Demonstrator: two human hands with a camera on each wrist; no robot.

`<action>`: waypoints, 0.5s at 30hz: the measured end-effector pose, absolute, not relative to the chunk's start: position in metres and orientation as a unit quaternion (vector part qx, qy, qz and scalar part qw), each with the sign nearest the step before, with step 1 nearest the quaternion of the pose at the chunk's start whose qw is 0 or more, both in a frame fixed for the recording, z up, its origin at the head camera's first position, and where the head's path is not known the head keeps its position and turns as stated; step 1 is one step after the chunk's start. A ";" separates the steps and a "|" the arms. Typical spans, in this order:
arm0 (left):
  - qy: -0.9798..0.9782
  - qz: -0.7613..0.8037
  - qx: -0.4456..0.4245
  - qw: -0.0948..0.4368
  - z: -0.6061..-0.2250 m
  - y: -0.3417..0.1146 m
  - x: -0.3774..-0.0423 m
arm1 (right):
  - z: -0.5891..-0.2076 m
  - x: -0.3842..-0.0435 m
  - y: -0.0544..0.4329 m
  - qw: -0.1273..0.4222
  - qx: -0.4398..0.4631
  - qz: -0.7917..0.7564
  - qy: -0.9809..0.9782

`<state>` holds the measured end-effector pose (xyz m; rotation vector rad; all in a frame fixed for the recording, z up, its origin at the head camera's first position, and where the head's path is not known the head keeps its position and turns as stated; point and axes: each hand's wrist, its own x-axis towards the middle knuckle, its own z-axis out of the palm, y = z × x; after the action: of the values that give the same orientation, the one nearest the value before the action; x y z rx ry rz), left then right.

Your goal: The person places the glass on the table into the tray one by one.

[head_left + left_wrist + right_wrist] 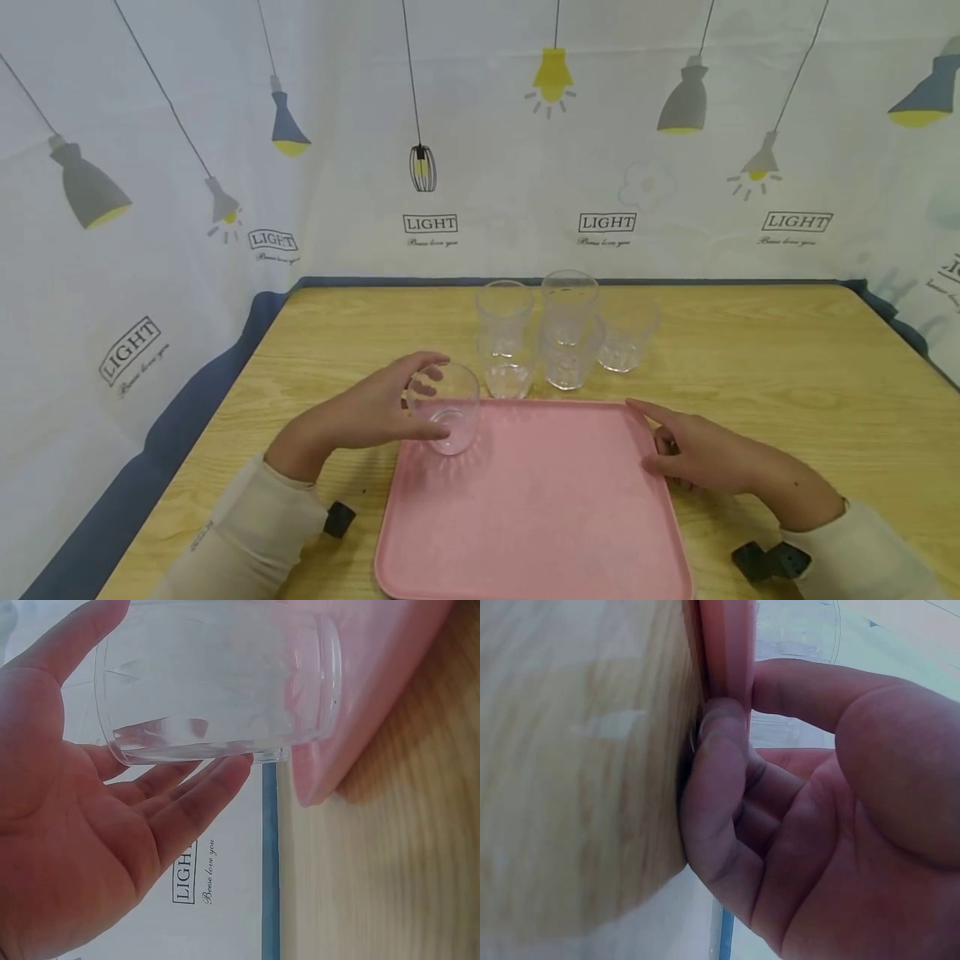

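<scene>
A clear glass (pixel 457 392) stands upright at the back left corner of a pink tray (pixel 558 508). My left hand (pixel 371 408) holds this glass from its left side, the thumb across the front and the fingers round the back. In the left wrist view, the glass base (pixel 326 682) is right at the tray surface. On the tray's right side, my right hand (pixel 712 454) grips the rim near the back corner. Seen from the right wrist, the thumb lies on top of the tray edge (pixel 727 652) and curled fingers are tucked against its underside.
Behind the tray, several clear glasses (pixel 570 329) stand grouped on the wooden table (pixel 787 375), some overlapping in the head view. A white curtain (pixel 502 167) printed with lamps hangs along the table's back and sides.
</scene>
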<state>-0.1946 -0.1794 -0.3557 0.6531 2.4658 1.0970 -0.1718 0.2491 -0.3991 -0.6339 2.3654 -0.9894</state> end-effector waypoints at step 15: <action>0.871 0.384 0.240 0.191 -0.352 -0.179 -0.193 | -0.398 -0.170 0.250 0.247 -0.231 -0.364 0.868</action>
<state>-0.1933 -0.1787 -0.3524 0.6735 2.4470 1.0791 -0.1702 0.2503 -0.3981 -0.6301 2.3652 -0.9932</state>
